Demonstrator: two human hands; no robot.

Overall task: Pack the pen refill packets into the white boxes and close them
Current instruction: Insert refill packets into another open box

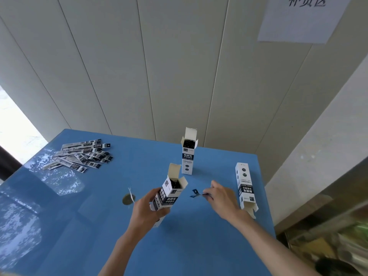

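Observation:
My left hand (pixel 147 210) grips a white box (pixel 169 194) with black print, tilted, its top flaps open and dark contents showing inside. My right hand (pixel 221 198) pinches the end of a thin refill packet (pixel 196 193) just right of that box's mouth. A second open box (pixel 188 154) stands upright farther back with dark contents inside. A third box (pixel 245 186) lies on the table at the right, its open flaps toward me. A fanned pile of refill packets (pixel 81 156) lies at the far left of the blue table (pixel 119 236).
A small round mark (pixel 128 199) and a white scrap (pixel 131 194) sit on the table left of my left hand. A panelled wall stands behind the table with a paper sign (pixel 298 20). The table's right edge borders a cluttered area (pixel 328 226).

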